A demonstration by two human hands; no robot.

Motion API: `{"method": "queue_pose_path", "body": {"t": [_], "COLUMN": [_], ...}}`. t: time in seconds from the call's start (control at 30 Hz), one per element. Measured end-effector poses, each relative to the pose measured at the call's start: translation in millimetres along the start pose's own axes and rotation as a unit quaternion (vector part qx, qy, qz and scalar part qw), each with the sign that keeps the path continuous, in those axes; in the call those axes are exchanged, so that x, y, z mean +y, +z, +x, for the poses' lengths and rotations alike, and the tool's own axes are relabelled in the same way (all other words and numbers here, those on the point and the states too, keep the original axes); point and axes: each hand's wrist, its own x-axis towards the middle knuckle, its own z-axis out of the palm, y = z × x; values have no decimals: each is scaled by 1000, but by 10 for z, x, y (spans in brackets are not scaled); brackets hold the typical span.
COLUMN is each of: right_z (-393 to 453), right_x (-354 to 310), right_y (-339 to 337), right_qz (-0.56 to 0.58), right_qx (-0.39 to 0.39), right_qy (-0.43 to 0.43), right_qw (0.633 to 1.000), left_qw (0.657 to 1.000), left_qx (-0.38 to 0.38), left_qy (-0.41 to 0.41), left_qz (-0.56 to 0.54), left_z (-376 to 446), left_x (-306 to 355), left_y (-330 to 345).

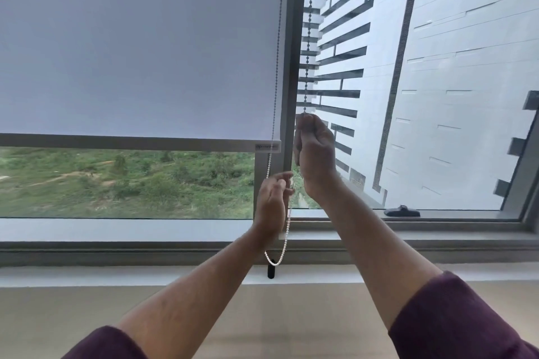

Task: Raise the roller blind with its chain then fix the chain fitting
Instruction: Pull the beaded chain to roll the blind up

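A pale grey roller blind (140, 46) covers most of the left window pane, and its bottom bar (145, 143) hangs a little above the sill. A white bead chain (308, 38) runs down in two strands beside the window post. My right hand (313, 148) is shut on the right strand, high up by the post. Lower and to the left, my left hand (272, 204) has its fingers loosely curled at the left strand. The chain's loop (277, 261) hangs slack below my hands. A small black chain fitting (271, 269) sits on the wall under the sill.
The grey window post (291, 67) stands between the two panes. A black window handle (402, 211) lies on the right frame's lower rail. The sill (116, 232) runs across below the glass. A white building fills the right pane.
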Motion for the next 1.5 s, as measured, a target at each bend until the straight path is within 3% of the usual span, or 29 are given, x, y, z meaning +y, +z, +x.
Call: {"method": "queue_pose_path", "body": {"t": [0.2, 0.5, 0.6, 0.8, 0.9, 1.1, 1.33, 1.5], "right_z": [-139, -533, -640, -856, -870, -559, -65, 110], "right_x": [75, 588, 735, 914, 877, 325, -466, -850], "right_y": [-90, -34, -65, -52, -142, -154, 341, 609], "right_qz": [52, -5, -19, -44, -33, -11, -21, 16], "right_qx": [-14, 6, 13, -47, -48, 70, 9, -28], "right_qy": [-10, 35, 49, 82, 120, 107, 47, 59], "right_qw": [998, 999, 999, 995, 991, 992, 999, 998], "left_qw": [996, 993, 994, 994, 994, 995, 998, 998], "left_qx": [-41, -70, -70, 56, 45, 37, 4, -25], "left_qy": [76, 77, 68, 87, 91, 91, 64, 51], "left_qz": [-29, -55, -49, -29, -36, -19, -25, -30], "left_z": [264, 546, 513, 391, 308, 168, 2, -131], "left_x": [847, 1627, 1546, 1133, 974, 686, 450, 534], "left_y": [35, 188, 182, 81, 12, -169, -229, -207]}}
